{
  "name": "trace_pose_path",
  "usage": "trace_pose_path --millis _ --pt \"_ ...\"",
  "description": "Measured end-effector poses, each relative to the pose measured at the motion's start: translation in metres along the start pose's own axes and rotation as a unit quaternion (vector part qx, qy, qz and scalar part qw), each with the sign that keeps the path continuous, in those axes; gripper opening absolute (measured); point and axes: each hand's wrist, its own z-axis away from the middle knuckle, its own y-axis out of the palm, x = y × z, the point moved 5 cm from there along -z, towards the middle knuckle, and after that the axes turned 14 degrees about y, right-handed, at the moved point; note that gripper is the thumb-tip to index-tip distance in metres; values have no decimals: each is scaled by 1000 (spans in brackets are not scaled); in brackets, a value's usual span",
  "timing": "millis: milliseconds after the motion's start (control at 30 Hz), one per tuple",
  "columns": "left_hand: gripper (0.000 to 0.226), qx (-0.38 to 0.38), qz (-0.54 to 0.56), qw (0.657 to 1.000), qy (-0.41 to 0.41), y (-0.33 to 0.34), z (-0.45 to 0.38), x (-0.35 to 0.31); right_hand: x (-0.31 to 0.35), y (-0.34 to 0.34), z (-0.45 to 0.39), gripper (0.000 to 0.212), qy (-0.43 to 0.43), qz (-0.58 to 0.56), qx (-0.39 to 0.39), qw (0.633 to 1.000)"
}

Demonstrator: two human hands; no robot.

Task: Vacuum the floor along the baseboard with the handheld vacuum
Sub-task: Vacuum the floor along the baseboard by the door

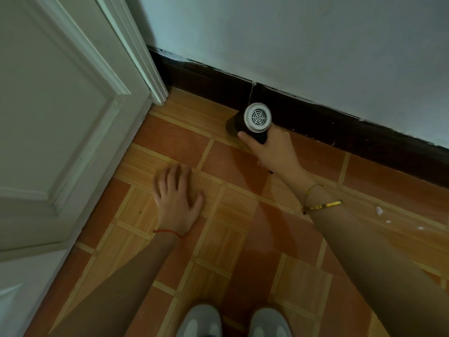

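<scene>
Home interior, room corner. Panelled door (60,122) left of the fingers; dark baseboard (315,113) and painted wall (291,40) beyond. Patterned tile floor (230,227) beneath.

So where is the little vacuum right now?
The handheld vacuum is in the right hand, right of centre in the head view, low at the dark baseboard, a little right of the door frame.

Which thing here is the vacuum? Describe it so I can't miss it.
Follow the dark baseboard that runs under the pale wall, rightward from the white door. Just past the door corner, the right hand grips the vacuum down by the floor. It is a short dark body ending in a round white cap with a web-like grille, the only white disc on the tiles.
</scene>
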Motion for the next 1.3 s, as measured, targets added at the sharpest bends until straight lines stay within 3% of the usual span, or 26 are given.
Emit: trace_pose_path --millis 133,300,467,533,667,767,833,1000,1100,1300 --pt "66 -13 -22 999 -40 -6 12 26 19 13 -7 66 -26 8 -25 999" --pt "66 -16 -29 999 -41 -6 17 32 50 64 -2 58 -43 -14 97 994" --pt "67 -13 -32 999 -41 -6 16 31 67 105 6 28 -97 19 189 977" --pt "67 -12 -34 998 -43 -7 15 31 75 109 0 30 -111 19 172 979" --pt "66 -13 -30 998 -46 -7 14 32 92 111 -16 56 -109 -2 120 987" --pt "65 -19 -28 999 -41 -6 13 32 105 117 -22 59 -123 -12 106 987" --pt "66 -18 -28 999 -40 -6 13 33 110 128 -20 58 -120 9 125 985" --pt "68 -3 -37 998 -47 -3 14 34 109 163 12 30 -135 43 239 961" --pt "66 -7 -41 998 -53 -3 16 34 106 177 34 29 -161 56 295 940" --pt "65 -7 -30 998 -50 -3 15 34 108 171 30 48 -177 61 257 948"
